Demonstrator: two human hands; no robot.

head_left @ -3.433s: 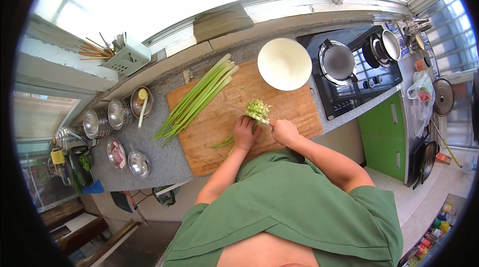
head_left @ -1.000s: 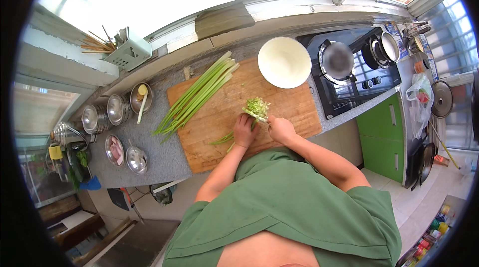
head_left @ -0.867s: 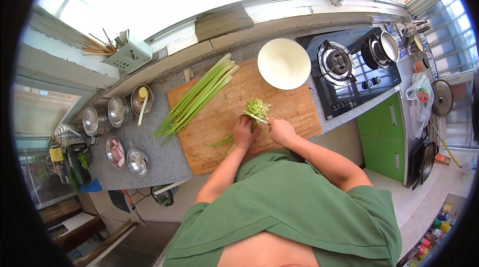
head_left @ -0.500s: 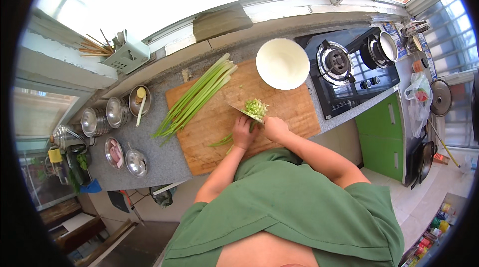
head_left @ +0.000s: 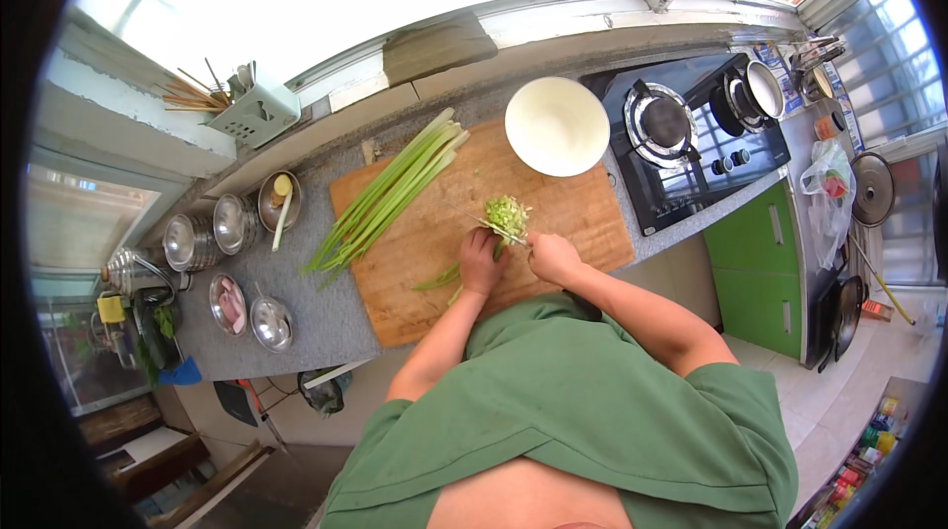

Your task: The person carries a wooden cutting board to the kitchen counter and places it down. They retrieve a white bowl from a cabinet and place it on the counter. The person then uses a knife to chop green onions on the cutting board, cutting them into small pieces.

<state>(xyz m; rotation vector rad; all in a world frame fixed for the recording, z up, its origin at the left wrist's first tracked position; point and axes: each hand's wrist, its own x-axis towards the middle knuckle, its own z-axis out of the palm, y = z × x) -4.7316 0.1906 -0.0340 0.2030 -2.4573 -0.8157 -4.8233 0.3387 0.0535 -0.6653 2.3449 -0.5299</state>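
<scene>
On the wooden cutting board (head_left: 583,223), my right hand (head_left: 553,258) is closed round the handle of a knife (head_left: 489,226), its blade slanting up to the left. Just beyond the blade is a small heap of chopped celery (head_left: 508,213). My left hand (head_left: 481,262) is closed on celery stalks (head_left: 437,280), fingertips close to the blade; their leafy ends stick out on its left, and the rest is hidden under the hand. A bundle of long green celery stalks (head_left: 390,195) lies across the board's left part. At its far right edge stands a white bowl (head_left: 558,126).
To the right is a black gas stove (head_left: 681,193) with a white pot (head_left: 762,89). Metal bowls (head_left: 228,223) stand on the grey counter at left, one holding pale pink meat (head_left: 229,306). A utensil holder (head_left: 259,114) with chopsticks sits on the sill.
The knife blade has turned more edge-on, showing less of its flat side. My right hand has shifted slightly to the right. My left hand stays in place.
</scene>
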